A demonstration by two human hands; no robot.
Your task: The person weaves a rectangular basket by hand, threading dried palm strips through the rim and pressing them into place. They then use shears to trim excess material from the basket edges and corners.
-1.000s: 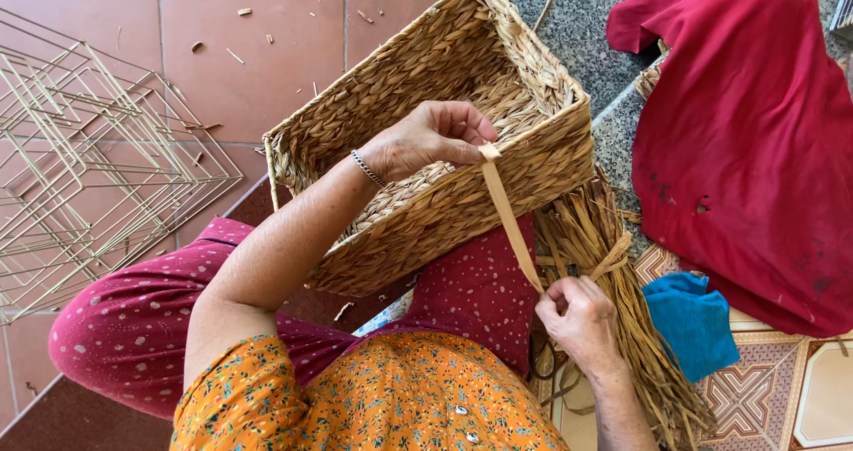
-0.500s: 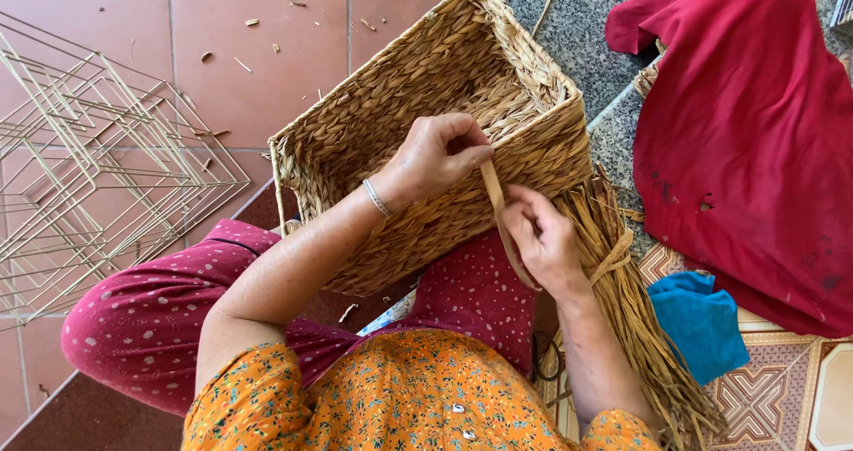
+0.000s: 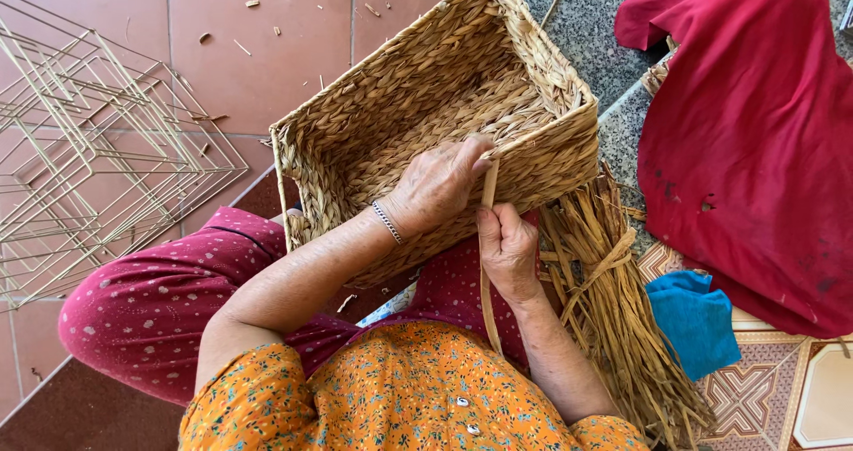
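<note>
Basket (image 3: 444, 104), rectangular, woven of tan plant fibre, tilted on lap over dotted maroon trousers (image 3: 151, 309), open mouth turned toward camera. Left hand (image 3: 435, 184) laid over near rim of basket, fingers curled, thumb and forefinger pinching top end of flat fibre strip (image 3: 487, 264) against rim. Metal bracelet (image 3: 387, 223) on left wrist. Right hand (image 3: 508, 251) just below left, closed in loose fist around same strip; strip running straight down from rim, through fist, toward orange floral blouse (image 3: 400, 398). Hands close together, nearly touching at strip.

Bundle of loose fibre strands (image 3: 622, 327) lying beside right forearm, tied round with one strand, partly under basket corner. Blue cloth (image 3: 693, 318) just right of bundle; large red cloth (image 3: 755, 131) beyond it on speckled grey stone floor (image 3: 577, 24). Stack of pale wire frames (image 3: 89, 149) on red tiled floor (image 3: 249, 78) to left, well apart from basket. Small fibre scraps scattered on tiles.
</note>
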